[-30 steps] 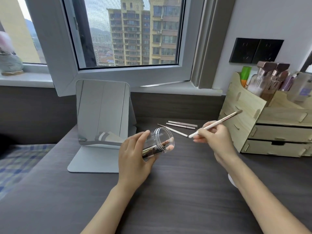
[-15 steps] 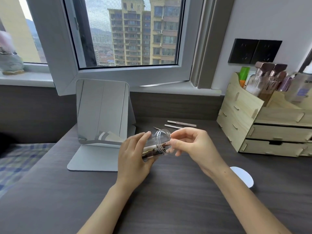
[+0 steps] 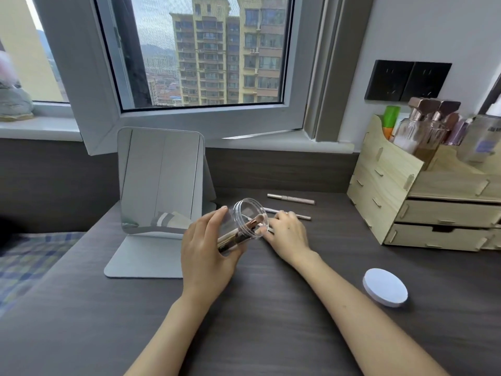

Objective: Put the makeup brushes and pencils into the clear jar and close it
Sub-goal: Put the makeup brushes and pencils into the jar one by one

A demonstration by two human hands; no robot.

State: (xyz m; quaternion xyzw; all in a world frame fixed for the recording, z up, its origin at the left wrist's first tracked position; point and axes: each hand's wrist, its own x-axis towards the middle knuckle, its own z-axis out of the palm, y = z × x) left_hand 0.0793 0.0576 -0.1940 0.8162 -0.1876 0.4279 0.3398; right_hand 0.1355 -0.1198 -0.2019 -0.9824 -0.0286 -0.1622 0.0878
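Observation:
My left hand [image 3: 206, 251] grips the clear jar [image 3: 245, 221], tilted with its open mouth facing up and right. Inside lie makeup brushes [image 3: 233, 237] with rose-gold handles, one brush tip showing at the mouth. My right hand [image 3: 287, 234] rests on the desk just right of the jar, fingertips pinched on a thin white brush [image 3: 267, 229] lying there. One pencil [image 3: 291, 198] lies behind it and a second pencil [image 3: 301, 217] is partly hidden by my knuckles. The jar's white lid [image 3: 385, 287] lies flat on the desk to the right.
A standing mirror [image 3: 160, 180] is behind and left of the jar. A wooden drawer organiser [image 3: 406, 202] holding bottles stands at the right. The dark desk [image 3: 257, 321] runs to the wall under the open window; a checked bed cover is at the left.
My right hand slid the long white brush into the jar, let it go, then moved to the desk behind the jar mouth, onto another white brush. The jar stayed in my left hand.

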